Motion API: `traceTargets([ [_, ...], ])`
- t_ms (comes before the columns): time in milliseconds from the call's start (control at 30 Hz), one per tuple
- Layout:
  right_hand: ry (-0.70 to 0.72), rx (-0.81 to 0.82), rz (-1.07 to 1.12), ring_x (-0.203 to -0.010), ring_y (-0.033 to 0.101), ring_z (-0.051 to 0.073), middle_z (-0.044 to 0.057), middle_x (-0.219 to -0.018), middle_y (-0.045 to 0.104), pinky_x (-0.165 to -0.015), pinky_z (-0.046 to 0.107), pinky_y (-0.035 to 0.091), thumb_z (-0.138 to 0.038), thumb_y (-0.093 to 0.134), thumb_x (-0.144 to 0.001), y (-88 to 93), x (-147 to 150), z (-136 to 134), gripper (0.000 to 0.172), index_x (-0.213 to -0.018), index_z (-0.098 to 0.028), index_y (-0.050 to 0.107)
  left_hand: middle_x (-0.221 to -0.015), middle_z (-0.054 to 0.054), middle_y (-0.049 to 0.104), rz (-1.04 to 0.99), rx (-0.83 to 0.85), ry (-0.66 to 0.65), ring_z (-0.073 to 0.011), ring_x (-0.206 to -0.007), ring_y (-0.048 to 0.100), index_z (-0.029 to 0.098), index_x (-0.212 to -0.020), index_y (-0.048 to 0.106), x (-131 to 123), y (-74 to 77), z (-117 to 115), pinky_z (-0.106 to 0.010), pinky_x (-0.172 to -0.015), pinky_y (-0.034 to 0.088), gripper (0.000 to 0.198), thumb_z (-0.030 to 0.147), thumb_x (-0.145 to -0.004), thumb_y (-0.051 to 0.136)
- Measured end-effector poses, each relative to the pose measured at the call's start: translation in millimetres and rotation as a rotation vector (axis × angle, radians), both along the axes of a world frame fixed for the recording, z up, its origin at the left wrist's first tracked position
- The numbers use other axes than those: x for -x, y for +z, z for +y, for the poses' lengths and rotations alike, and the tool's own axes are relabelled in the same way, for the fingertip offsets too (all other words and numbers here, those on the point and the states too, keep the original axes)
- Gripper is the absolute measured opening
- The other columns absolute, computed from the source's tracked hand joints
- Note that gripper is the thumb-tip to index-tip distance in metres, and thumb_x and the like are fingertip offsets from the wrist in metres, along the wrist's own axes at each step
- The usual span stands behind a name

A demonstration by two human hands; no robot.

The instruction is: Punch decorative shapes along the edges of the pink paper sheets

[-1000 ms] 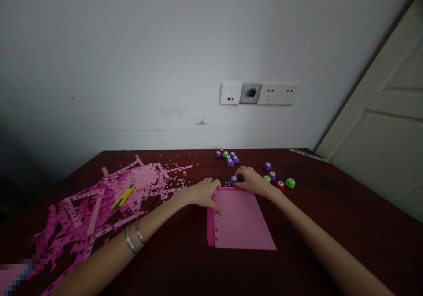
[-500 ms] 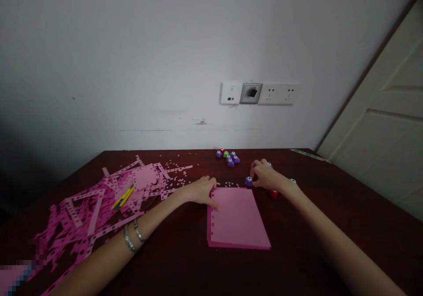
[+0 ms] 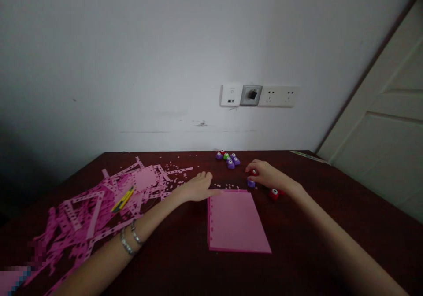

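Note:
My left hand lies flat with its fingers stretched out, the thumb at the top left corner of a stack of pink paper. Small shapes are punched along the stack's left edge. Beyond the paper's top right corner, my right hand curls its fingers and thumb round a small red craft punch with a white and black button. A purple craft punch sits just below it, by the thumb. Another red craft punch stands under my right wrist.
A cluster of purple, red and green craft punches stands near the wall. Pink paper strips and scraps heap on the left, a yellow cutter on top. Punched bits are scattered behind the stack. A ruler-like strip lies back right.
My left hand's thumb has slid up and its fingers have spread. My right hand has shifted slightly left, and a red craft punch now shows between its fingers and thumb.

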State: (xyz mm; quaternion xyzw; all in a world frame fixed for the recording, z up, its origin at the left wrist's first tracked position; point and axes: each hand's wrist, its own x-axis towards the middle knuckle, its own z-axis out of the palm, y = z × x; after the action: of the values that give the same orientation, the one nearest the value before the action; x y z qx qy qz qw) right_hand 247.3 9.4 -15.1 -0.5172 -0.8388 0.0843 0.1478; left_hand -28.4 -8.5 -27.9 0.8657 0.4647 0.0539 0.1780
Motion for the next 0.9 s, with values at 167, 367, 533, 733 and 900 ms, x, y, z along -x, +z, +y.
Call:
traceTargets([
  [167,-0.008,0.077,0.037,-0.07,0.059,0.018,0.006,-0.078,0.065,-0.062,0.026,0.042,-0.018,0.057,-0.07,1.7,17.2,18.7,0.019,-0.088,-0.016,0.064,-0.089,-0.007,0.055,-0.18,-0.063,-0.015,-0.0182,-0.083,0.051,0.015,-0.093,0.053,2.7,-10.6,24.7,-0.029,-0.074,0.039,0.034,0.045,-0.078,0.047],
  [367,0.007,0.104,-0.045,-0.074,0.058,0.018,0.006,-0.087,0.066,-0.06,0.023,0.039,-0.019,0.06,-0.067,-5.1,26.9,62.4,0.029,-0.096,-0.016,0.059,-0.075,-0.001,0.057,-0.483,0.061,0.143,-0.0133,-0.071,0.053,0.016,-0.088,0.056,15.6,-19.0,41.0,-0.025,-0.066,0.041,0.02,0.03,-0.076,0.05],
  [533,0.027,0.13,-0.083,-0.075,0.058,0.019,0.007,-0.088,0.064,-0.062,0.024,0.04,-0.023,0.062,-0.066,-13.8,34.3,84.9,0.035,-0.1,-0.015,0.058,-0.076,-0.002,0.059,-0.58,0.142,0.248,-0.0123,-0.068,0.053,0.015,-0.085,0.057,28.8,-17.9,50.8,-0.024,-0.063,0.041,0.017,0.025,-0.073,0.051],
  [733,0.037,0.144,-0.15,-0.068,0.057,0.017,0.005,-0.081,0.065,-0.056,0.023,0.037,-0.026,0.063,-0.063,-16.4,40.8,98.1,0.023,-0.084,-0.016,0.063,-0.07,-0.001,0.058,-0.587,0.204,0.283,-0.0101,-0.059,0.05,0.014,-0.085,0.058,29.7,-15.2,50.6,-0.02,-0.051,0.037,0.018,0.023,-0.073,0.049],
  [900,0.05,0.174,-0.204,-0.063,0.055,0.015,0.004,-0.073,0.064,-0.054,0.022,0.035,-0.026,0.062,-0.063,-17.4,42.4,103.0,0.017,-0.076,-0.016,0.064,-0.071,-0.002,0.058,-0.591,0.235,0.266,-0.0107,-0.059,0.052,0.014,-0.084,0.059,29.7,-17.1,49.2,-0.02,-0.047,0.034,0.019,0.024,-0.073,0.048],
])
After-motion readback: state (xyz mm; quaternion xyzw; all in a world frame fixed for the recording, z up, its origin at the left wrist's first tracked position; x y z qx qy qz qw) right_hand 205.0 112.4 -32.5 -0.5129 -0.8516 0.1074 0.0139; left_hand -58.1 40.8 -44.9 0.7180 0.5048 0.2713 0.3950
